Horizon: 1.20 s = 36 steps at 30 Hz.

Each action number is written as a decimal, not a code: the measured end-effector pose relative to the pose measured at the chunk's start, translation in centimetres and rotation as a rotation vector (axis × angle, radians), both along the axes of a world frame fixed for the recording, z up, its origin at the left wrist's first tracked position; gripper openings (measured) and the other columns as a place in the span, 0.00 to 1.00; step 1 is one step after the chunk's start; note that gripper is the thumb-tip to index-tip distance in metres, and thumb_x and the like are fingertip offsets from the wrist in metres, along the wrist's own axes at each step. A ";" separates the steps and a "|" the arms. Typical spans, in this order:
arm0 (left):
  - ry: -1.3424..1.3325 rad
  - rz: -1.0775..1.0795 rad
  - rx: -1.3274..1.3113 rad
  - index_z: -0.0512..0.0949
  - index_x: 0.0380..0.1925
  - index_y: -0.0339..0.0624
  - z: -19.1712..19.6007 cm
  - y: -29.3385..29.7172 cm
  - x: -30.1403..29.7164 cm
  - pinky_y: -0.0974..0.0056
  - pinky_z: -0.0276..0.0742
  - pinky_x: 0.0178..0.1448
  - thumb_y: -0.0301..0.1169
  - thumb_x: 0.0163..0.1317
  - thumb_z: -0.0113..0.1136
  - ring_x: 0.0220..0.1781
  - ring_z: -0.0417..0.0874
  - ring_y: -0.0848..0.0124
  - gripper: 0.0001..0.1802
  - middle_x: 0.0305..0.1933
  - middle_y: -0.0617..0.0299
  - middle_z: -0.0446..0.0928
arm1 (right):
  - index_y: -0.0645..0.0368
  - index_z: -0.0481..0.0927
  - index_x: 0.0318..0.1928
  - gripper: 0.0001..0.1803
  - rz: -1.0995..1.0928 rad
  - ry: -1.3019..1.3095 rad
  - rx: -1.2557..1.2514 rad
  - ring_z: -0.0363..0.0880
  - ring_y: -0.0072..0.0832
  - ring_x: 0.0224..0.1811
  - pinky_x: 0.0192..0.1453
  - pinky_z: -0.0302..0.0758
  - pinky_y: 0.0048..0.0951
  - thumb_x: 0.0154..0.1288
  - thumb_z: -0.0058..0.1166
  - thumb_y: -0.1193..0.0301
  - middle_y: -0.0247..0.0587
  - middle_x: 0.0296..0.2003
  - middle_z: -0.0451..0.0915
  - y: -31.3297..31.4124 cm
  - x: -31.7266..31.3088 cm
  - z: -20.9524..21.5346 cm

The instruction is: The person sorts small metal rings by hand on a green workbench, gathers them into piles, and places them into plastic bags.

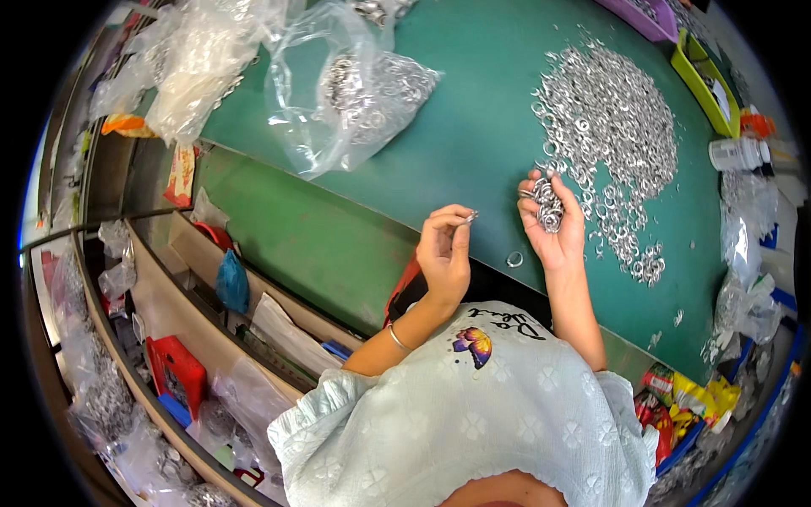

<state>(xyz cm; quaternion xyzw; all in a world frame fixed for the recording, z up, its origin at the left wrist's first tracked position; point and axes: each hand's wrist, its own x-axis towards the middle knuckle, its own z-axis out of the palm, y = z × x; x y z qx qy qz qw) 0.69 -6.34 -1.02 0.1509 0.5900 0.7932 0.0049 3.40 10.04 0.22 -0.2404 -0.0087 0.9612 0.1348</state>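
Note:
Between the thumb and fingertips of my left hand [445,253] is one small silvery metal ring [472,216], pinched over the table's near edge. My right hand [559,241] is palm up with its fingers curled around a handful of metal rings [547,205]. Just beyond it spreads a large heap of similar metal rings [608,118] on the green tabletop [481,127]. A single loose ring [514,259] lies on the table between my two hands.
A clear plastic bag [372,101] of rings stands at the table's far left, near more plastic bags [211,59]. A purple bin [646,19], a yellow-green bin [708,84] and a white bottle [738,155] line the right. Open drawers [203,313] with a red container [176,376] sit at left.

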 end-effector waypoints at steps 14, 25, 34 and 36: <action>-0.679 -0.466 -0.151 0.80 0.37 0.30 3.6 -0.5 -0.6 0.73 0.78 0.33 0.24 0.62 0.58 0.27 0.80 0.73 0.07 0.30 0.59 0.80 | 0.59 0.71 0.44 0.08 -0.019 -0.096 0.043 0.75 0.39 0.42 0.33 0.72 0.29 0.65 0.51 0.74 0.48 0.41 0.76 0.3 4.2 0.4; 0.311 -0.452 -0.871 0.81 0.35 0.33 1.8 0.4 -2.4 0.63 0.69 0.30 0.20 0.55 0.60 0.24 0.73 0.64 0.07 0.28 0.53 0.74 | 0.57 0.72 0.44 0.08 -0.037 -0.136 0.155 0.76 0.38 0.42 0.34 0.74 0.29 0.64 0.52 0.74 0.46 0.41 0.77 0.0 7.3 0.0; 0.521 -0.535 -0.924 0.78 0.38 0.37 2.4 -1.2 -2.5 0.59 0.69 0.47 0.17 0.48 0.63 0.43 0.72 0.60 0.15 0.41 0.56 0.70 | 0.57 0.71 0.46 0.09 -0.044 -0.132 0.210 0.77 0.37 0.42 0.34 0.76 0.30 0.65 0.51 0.73 0.46 0.42 0.77 -0.1 8.4 0.0; 0.541 -0.529 -0.922 0.78 0.36 0.37 1.7 -1.0 -2.7 0.60 0.70 0.45 0.16 0.49 0.63 0.42 0.73 0.62 0.13 0.40 0.57 0.72 | 0.58 0.72 0.46 0.10 -0.034 -0.141 0.234 0.78 0.36 0.42 0.34 0.77 0.29 0.65 0.51 0.73 0.46 0.42 0.77 -0.2 8.5 0.2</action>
